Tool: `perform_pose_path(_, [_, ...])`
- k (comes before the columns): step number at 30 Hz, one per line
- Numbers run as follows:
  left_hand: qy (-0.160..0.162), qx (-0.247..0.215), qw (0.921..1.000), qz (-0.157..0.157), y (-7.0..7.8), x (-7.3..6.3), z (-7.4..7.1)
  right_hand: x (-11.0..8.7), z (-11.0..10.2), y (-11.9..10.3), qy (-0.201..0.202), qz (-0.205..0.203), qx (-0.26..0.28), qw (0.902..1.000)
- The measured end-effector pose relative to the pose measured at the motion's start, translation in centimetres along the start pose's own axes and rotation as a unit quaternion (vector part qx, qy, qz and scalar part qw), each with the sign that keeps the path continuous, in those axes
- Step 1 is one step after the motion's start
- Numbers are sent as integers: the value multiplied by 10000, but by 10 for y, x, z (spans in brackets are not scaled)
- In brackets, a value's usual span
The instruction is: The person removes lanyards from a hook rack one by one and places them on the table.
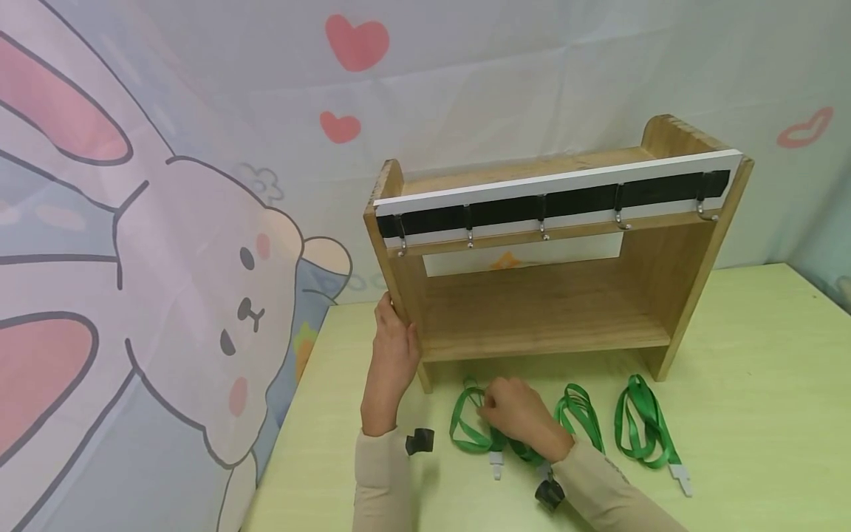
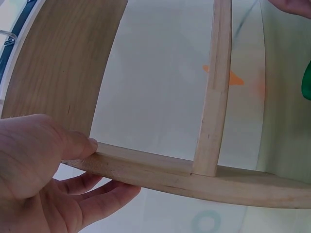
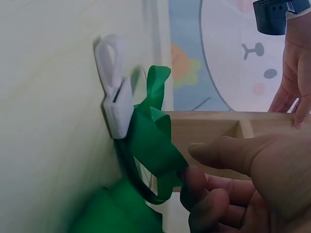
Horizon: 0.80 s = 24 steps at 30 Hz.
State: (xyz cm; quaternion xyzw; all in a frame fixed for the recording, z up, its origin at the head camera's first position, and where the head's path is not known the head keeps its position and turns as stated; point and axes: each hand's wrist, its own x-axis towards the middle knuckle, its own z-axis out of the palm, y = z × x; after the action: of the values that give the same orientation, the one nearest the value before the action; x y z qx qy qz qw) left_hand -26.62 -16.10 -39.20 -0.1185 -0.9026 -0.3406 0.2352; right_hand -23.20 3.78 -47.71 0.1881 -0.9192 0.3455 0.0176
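Note:
A wooden shelf (image 1: 545, 310) stands on the table, with a row of metal hooks (image 1: 541, 218) on a black-and-white strip along its upper front. My left hand (image 1: 394, 347) grips its left side panel (image 2: 160, 170), thumb on one face and fingers on the other. Lower down, my right hand (image 1: 521, 414) pinches the strap of the leftmost green lanyard (image 3: 155, 145) between thumb and curled fingers. That lanyard's white plastic clip (image 3: 116, 97) lies toward the table's front. A second lanyard (image 1: 525, 452) is partly hidden beneath the right hand and wrist.
Right of my right hand lie two more green lanyards (image 1: 578, 410), the farther one (image 1: 645, 428) near the shelf's right foot. Each wrist wears a small black camera (image 1: 420, 441). Behind the table (image 1: 751, 414) hangs a cloth backdrop (image 1: 499, 81) with a cartoon rabbit and hearts.

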Motion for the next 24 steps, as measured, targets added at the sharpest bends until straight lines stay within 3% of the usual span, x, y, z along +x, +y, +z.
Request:
perform_pose_path(11, [105, -21, 9999, 112, 1, 0, -1, -2, -13, -2, 32, -114, 115, 9999])
perform_pose_path(24, [209, -295, 9993, -15, 2, 0, 2, -6, -42, -12, 50, -374, 354, 9987])
